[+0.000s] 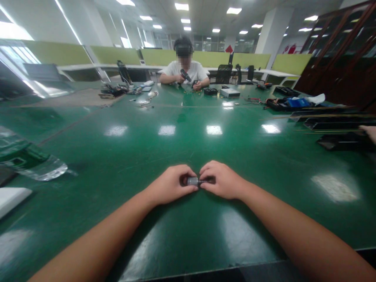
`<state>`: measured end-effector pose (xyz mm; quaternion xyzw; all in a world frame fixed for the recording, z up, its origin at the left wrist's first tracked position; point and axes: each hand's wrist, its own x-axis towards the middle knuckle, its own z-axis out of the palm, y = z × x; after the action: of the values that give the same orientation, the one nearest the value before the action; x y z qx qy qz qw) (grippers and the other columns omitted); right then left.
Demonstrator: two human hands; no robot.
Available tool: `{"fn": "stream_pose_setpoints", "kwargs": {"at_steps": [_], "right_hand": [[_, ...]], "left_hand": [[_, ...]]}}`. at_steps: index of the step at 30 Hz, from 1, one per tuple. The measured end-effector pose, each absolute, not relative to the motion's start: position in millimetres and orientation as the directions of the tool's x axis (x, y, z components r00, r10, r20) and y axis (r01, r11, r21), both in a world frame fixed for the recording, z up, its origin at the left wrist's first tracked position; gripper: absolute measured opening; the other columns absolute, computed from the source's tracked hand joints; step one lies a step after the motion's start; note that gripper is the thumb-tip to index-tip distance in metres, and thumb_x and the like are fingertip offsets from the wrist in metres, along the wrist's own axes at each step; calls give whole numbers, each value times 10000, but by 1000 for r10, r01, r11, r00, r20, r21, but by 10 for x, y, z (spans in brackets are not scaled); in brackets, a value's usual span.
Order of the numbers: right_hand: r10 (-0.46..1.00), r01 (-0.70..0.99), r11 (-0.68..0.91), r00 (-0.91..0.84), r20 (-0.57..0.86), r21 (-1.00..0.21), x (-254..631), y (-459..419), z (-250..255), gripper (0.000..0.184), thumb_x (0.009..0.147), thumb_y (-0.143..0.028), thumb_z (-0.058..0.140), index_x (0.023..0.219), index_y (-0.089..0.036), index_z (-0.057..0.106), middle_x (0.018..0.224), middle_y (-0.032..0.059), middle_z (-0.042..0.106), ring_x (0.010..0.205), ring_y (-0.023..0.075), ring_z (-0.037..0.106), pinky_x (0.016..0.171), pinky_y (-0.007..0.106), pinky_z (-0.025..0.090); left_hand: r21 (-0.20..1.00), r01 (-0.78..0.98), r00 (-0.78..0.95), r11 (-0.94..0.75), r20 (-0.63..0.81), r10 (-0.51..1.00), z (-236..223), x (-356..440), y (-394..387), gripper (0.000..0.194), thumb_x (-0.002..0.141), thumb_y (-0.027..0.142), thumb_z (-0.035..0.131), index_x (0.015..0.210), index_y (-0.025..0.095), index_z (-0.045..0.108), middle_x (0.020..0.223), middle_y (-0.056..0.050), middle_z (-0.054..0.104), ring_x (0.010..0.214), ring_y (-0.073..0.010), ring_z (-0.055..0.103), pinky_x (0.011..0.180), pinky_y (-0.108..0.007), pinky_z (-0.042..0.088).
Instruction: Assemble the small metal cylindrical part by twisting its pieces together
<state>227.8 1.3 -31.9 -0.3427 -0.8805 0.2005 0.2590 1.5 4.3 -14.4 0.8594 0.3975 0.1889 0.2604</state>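
Bright ceiling lights (181, 6); glare on green tabletop (188, 149); blurred, stretched edges

White rectangular ceiling lights (181, 6) are gleaming on a glossy green tabletop (141, 147), yellow-green partitions (114, 55) running behind, red-brown wooden cabinets (343, 58) towering right.

"What do we look like from up here?"

"We have two bare forearms, the left forearm (117, 223) and the right forearm (282, 211), smooth in outline, broad where the view's lower edge cuts them off and slimmer toward our wrists."

"And at the ends?"

"Our left grip (169, 183) and our right grip (226, 180) are plain bare hands with rounded backs and slender fingers, uncovered from knuckles to elbows' end of the view."

"Our fingernails?"

"Too small and blurred for us to make out."
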Motion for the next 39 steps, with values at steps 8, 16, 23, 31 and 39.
{"fn": "stream_pose_setpoints", "kwargs": {"at_steps": [8, 16, 23, 31, 39], "right_hand": [[711, 514, 684, -628, 316, -518, 2281, 17, -318, 98, 818, -230, 699, 892, -197, 755, 1022, 56, 714, 972, 204, 610, 891, 350, 481], [708, 526, 689, -635, 309, -499, 2301, 19, -317, 98, 818, -234, 698, 889, -198, 756, 1030, 60, 711, 982, 208, 606, 898, 355, 476], [710, 533, 686, -638, 297, -496, 2317, 19, -299, 103, 815, -227, 700, 893, -192, 758, 1035, 68, 708, 993, 208, 607, 907, 360, 480], [704, 532, 693, -647, 295, -487, 2334, 27, -302, 112, 805, -222, 697, 894, -191, 758, 1036, 67, 706, 992, 209, 607, 906, 361, 483], [705, 546, 693, -649, 285, -472, 2369, 38, -291, 113, 791, -209, 703, 886, -187, 759, 1027, 64, 710, 987, 209, 605, 903, 358, 482]], "left_hand": [[594, 590, 614, -547, 110, 781, -151, 8, 45, 197, 788, 323, 713, 938, 199, 686, 833, -9, 654, 738, -167, 610, 659, -256, 453], [587, 594, 617, -550, 107, 780, -138, 13, 45, 191, 790, 310, 709, 941, 196, 685, 836, -12, 648, 742, -168, 604, 664, -259, 450], [587, 593, 618, -550, 105, 779, -139, 13, 48, 204, 786, 317, 720, 942, 190, 683, 837, -6, 641, 741, -163, 598, 663, -257, 445], [588, 599, 615, -544, 98, 782, -166, 3, 59, 226, 786, 335, 726, 955, 191, 682, 838, -7, 639, 737, -162, 597, 661, -256, 448], [586, 591, 621, -555, 108, 776, -156, 7, 56, 203, 787, 314, 719, 939, 186, 680, 825, -7, 636, 718, -157, 595, 649, -251, 447]]}}
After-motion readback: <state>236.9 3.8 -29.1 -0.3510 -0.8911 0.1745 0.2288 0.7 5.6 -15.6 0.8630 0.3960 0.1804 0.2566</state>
